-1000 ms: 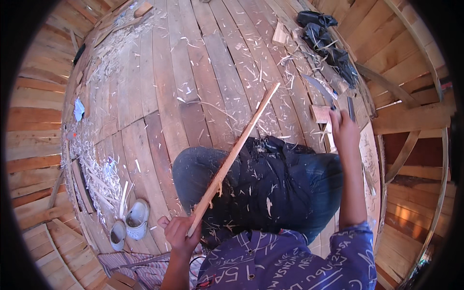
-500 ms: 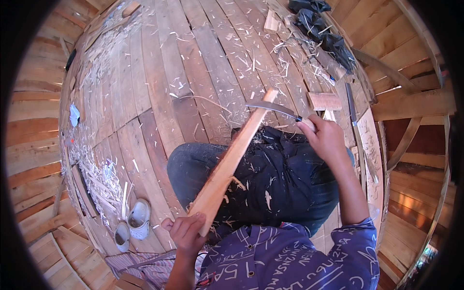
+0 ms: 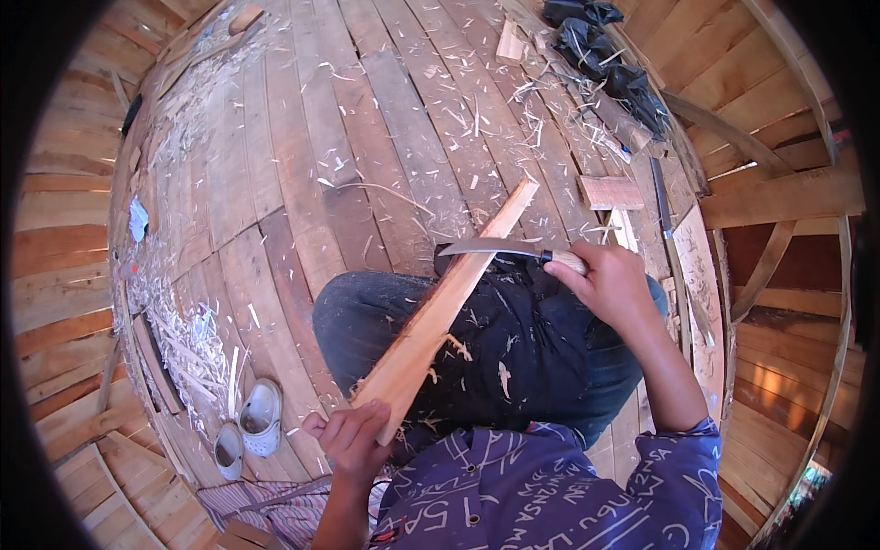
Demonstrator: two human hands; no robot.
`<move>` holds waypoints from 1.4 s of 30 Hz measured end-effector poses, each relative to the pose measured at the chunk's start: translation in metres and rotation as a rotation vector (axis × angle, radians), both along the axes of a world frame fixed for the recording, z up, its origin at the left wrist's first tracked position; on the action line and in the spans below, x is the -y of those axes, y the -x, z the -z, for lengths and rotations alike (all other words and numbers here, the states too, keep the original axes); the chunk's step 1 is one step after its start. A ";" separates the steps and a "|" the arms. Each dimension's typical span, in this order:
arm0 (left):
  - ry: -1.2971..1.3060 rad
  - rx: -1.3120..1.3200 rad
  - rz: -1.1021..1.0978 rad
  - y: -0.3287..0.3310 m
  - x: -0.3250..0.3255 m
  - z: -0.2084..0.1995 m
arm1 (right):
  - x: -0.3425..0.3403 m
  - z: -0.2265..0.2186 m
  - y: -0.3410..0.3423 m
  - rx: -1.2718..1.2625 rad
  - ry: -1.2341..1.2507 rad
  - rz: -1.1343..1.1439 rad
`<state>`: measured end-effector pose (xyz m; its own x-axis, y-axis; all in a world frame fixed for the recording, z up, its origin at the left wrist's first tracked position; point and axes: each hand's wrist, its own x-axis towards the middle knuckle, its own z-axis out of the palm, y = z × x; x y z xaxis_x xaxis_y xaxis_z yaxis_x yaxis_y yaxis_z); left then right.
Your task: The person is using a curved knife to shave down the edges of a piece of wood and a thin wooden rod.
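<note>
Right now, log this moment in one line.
left hand: holds wood strip | right hand: holds curved knife | blade: across wood strip

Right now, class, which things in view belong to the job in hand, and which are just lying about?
In use:
long wooden piece, held by the left hand
curved knife, in the right hand

Lying about:
pale clogs
black plastic
blue scrap
loose shavings

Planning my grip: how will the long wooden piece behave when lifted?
The long wooden piece is probably stiff, as it runs straight with no visible sag. Gripped by the left hand only at its near end, it may tip far end down. The thin curl at its right edge looks apt to snap off.
</note>
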<state>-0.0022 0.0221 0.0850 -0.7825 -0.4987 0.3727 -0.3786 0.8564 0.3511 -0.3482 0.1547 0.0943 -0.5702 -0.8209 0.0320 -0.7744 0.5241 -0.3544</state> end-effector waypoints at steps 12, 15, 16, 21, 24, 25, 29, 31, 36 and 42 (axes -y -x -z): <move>-0.025 0.027 -0.012 -0.004 0.001 0.000 | -0.014 0.007 0.040 -0.189 -0.100 0.309; -0.051 0.019 -0.031 -0.004 0.004 0.001 | -0.037 0.006 0.055 -0.231 -0.132 0.351; -0.054 0.023 -0.035 -0.003 0.004 0.000 | -0.035 -0.003 0.037 -0.195 -0.122 0.343; -0.057 -0.015 -0.063 -0.009 0.001 0.010 | -0.024 -0.018 -0.002 -0.105 -0.053 0.432; -0.058 -0.034 -0.058 -0.008 -0.001 0.011 | -0.027 -0.017 -0.002 0.018 -0.023 0.535; -0.051 -0.028 -0.044 -0.006 0.000 0.010 | -0.029 -0.017 -0.007 0.094 0.061 0.519; -0.053 -0.012 -0.019 -0.004 -0.001 0.010 | -0.019 -0.029 -0.043 0.241 0.141 0.195; -0.046 -0.012 -0.018 -0.003 -0.001 0.011 | -0.017 -0.030 -0.042 0.169 0.049 0.077; -0.072 -0.060 -0.028 0.005 -0.006 0.015 | -0.007 -0.029 -0.010 -0.006 -0.113 0.054; -0.003 -0.042 -0.005 0.003 -0.004 0.012 | -0.005 -0.021 -0.042 -0.021 0.020 -0.141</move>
<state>-0.0056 0.0262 0.0725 -0.7639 -0.5035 0.4036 -0.3677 0.8536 0.3690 -0.3062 0.1599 0.1153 -0.4485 -0.8918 0.0594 -0.8470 0.4029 -0.3469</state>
